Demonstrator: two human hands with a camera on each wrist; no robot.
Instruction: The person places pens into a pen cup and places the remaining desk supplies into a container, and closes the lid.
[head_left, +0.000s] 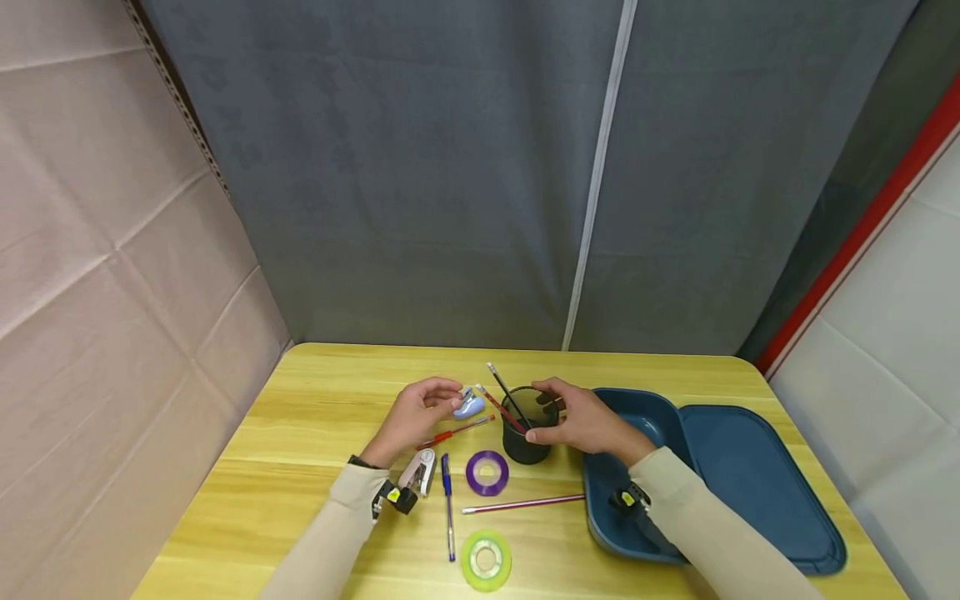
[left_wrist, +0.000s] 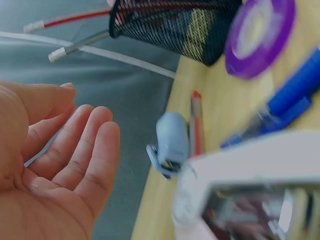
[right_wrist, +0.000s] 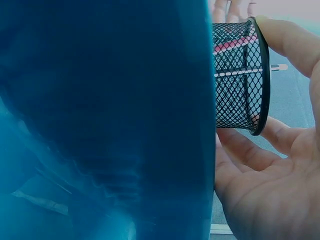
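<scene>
My right hand [head_left: 581,419] grips the rim of a black mesh pen cup [head_left: 527,451], thumb on one side and fingers on the other. Inside the cup lean a dark pencil [head_left: 498,380] and a red pencil [head_left: 492,399], white eraser ends up. My left hand [left_wrist: 60,160] is empty, its fingers loosely bent. In the head view it hovers left of the cup, its fingertips by a small light-blue rounded item [left_wrist: 172,137]. Below that hand lie a red pen [head_left: 444,437] and a pale pink stapler-like item [head_left: 418,472].
A purple tape roll [head_left: 470,477], a blue pen [head_left: 447,500], a dark red pencil [head_left: 525,504] and a green tape roll [head_left: 504,560] lie in front of the cup. Under my right forearm stands a blue bin [head_left: 600,500], its flat lid [head_left: 757,483] to the right.
</scene>
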